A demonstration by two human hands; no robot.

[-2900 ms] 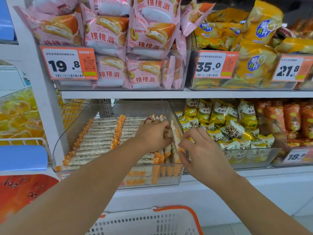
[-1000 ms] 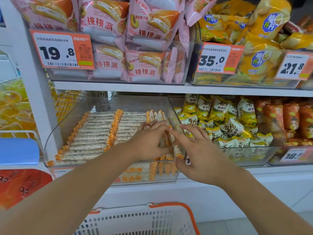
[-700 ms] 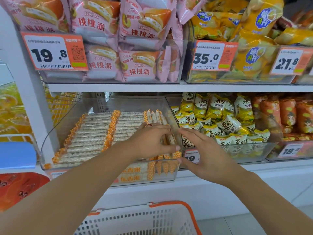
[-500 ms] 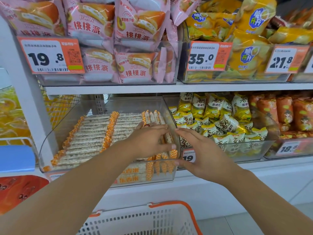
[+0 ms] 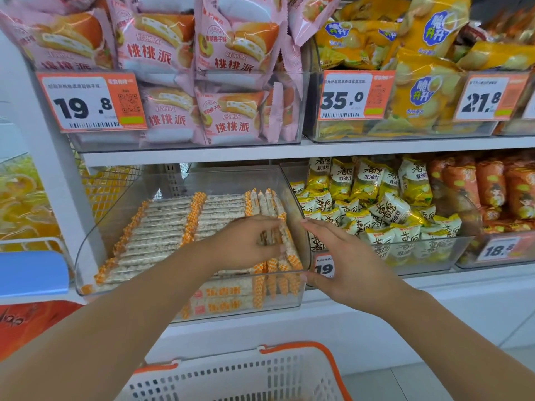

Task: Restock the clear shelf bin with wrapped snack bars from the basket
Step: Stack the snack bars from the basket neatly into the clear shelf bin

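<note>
The clear shelf bin (image 5: pixel 95 227) on the lower shelf holds white snack bars with orange checked ends. Most lie flat in rows (image 5: pixel 162 233); a few stand on edge (image 5: pixel 265 202) against the right wall. My left hand (image 5: pixel 243 244) is inside the bin, with fingers and thumb around the upright snack bars. My right hand (image 5: pixel 341 256) lies outside the bin with straight fingers against its right wall and the thumb at the front corner. The white basket (image 5: pixel 246 374) with an orange rim sits below my arms; its contents are out of view.
A neighbouring clear bin (image 5: pixel 428 256) of yellow and white snack packs stands right of my right hand. Orange packs (image 5: pixel 492 186) lie further right. The shelf above carries pink pie packs (image 5: pixel 231 117) and yellow chip bags (image 5: pixel 422 94) behind price tags.
My right hand has drawn back from the upright bars to the outside of the bin's right wall. My left hand stays on the upright bars.
</note>
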